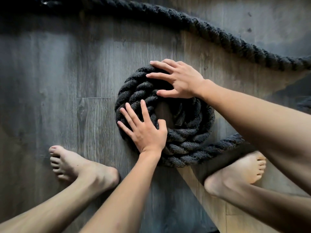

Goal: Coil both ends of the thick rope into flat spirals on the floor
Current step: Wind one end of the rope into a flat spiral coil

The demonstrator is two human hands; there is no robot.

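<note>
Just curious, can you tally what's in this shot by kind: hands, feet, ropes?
Hands: 2, the left hand and right hand, both spread flat on the coil
Bare feet: 2, left foot and right foot
Thick dark rope: 1, as far as visible
Total: 5

The left hand (pixel 146 130) lies palm down with its fingers spread wide and straight, the thumb angled off to the right, its bare forearm reaching up from the lower edge of the view. The right hand (pixel 179 79) is also flat and splayed, fingers pointing left and thumb tucked below them, on a bare arm coming in from the right. Two bare feet, the left foot (pixel 79 167) and the right foot (pixel 239 170), are planted apart beneath the arms, toes turned outward.
</note>
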